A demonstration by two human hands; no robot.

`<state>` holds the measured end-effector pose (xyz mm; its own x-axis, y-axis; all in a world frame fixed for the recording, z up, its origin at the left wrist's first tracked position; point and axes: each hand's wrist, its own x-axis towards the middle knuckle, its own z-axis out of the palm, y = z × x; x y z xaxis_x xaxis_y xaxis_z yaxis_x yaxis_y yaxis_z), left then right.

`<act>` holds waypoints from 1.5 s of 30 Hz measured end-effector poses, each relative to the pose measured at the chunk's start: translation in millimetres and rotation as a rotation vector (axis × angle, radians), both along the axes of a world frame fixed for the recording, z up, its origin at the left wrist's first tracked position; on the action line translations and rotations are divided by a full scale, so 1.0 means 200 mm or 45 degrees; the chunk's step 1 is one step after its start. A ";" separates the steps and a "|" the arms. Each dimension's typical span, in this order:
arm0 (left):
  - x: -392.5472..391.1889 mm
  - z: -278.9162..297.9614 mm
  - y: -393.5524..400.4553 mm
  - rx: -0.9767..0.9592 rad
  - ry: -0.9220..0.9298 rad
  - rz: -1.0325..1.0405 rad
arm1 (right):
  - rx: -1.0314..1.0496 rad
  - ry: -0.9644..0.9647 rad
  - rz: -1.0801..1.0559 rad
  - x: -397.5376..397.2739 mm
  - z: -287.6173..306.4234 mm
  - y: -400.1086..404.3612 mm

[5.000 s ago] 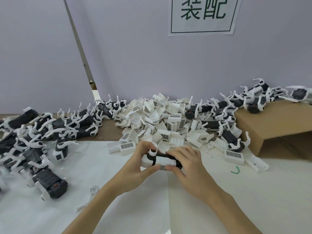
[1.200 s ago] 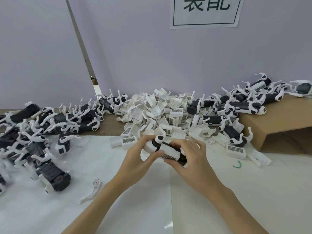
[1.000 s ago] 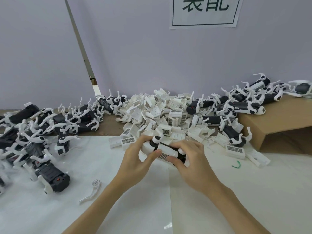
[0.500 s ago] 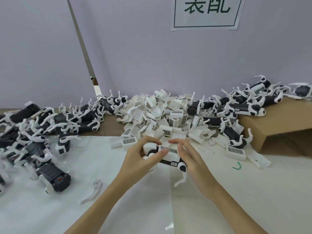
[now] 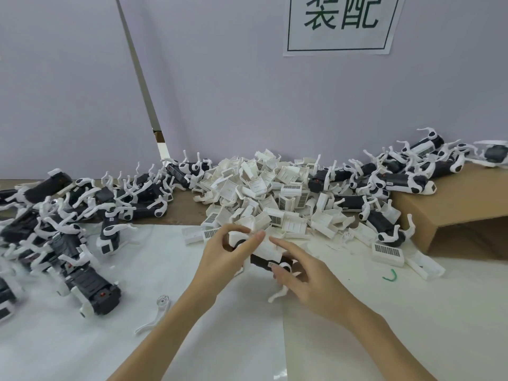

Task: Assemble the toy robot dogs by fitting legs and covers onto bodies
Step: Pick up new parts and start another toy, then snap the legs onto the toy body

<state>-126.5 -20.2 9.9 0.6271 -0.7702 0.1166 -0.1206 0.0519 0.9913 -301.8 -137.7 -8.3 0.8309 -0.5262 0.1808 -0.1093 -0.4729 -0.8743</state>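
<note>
Over the white sheet I hold a toy robot dog [image 5: 264, 251] with a black body and a white cover on top. My left hand [image 5: 222, 259] grips its front end, thumb and fingers curled round the white shell. At the rear end, my right hand [image 5: 313, 281] pinches the dog, index finger lying along the cover and thumb at the round leg hub. One white leg [image 5: 277, 294] hangs down from that hub. A heap of loose white covers [image 5: 269, 193] lies just behind the hands.
Several dogs with legs lie piled at the left [image 5: 82, 213], and a black body [image 5: 96, 290] sits nearest. More dogs [image 5: 406, 185] rest on and beside a cardboard box [image 5: 453, 199] at right. A loose white leg [image 5: 154, 317] and a green tie [image 5: 390, 276] lie on the sheet.
The dog has been turned over from barcode side up to cover side up, and a leg now hangs below it. My right hand shifted from wrapping the body to pinching its rear end.
</note>
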 end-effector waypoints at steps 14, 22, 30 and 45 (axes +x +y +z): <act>0.22 -0.08 -0.01 0.050 -0.479 0.435 | 1.438 -0.747 -0.138 -0.06 0.46 -0.37; 0.33 -0.21 -0.01 0.462 -1.123 0.604 | 1.476 -0.646 -0.199 -0.01 0.08 -0.23; 0.64 -0.11 0.13 1.134 -1.100 1.067 | 1.423 -0.574 -0.222 0.01 0.03 -0.20; 0.54 -0.08 0.10 0.266 -1.029 0.664 | 1.320 -0.406 -0.231 0.03 0.03 -0.12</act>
